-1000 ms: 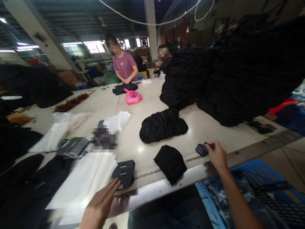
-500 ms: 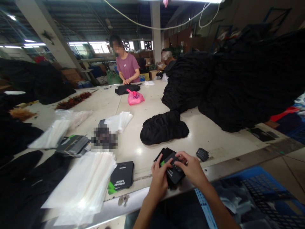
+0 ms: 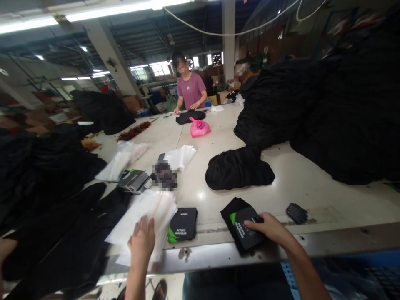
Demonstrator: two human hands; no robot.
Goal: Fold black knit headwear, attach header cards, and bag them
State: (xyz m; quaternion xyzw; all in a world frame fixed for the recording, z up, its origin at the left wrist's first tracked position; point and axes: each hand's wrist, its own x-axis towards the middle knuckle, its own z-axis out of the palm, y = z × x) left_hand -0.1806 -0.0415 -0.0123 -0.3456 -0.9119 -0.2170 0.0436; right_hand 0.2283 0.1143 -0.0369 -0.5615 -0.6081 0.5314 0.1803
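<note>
Dim overall, tabletop point(image 3: 301, 173) brighter; fluorescent light point(image 3: 109, 11) blown out top left; windows point(image 3: 160, 68) overexposed behind; glare spot mid-tabletop, sheen along metal edge point(image 3: 215, 255); black fabric pile point(image 3: 271, 104) loses detail in shadow; headgear card point(image 3: 247, 237) print legible; borders wide-angle stretched; far background soft.

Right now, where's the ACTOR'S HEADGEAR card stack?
In the head view, the card stack lies slightly left of centre, near the table's front edge. It sits just right of the white sleeves under the left hand.
</note>
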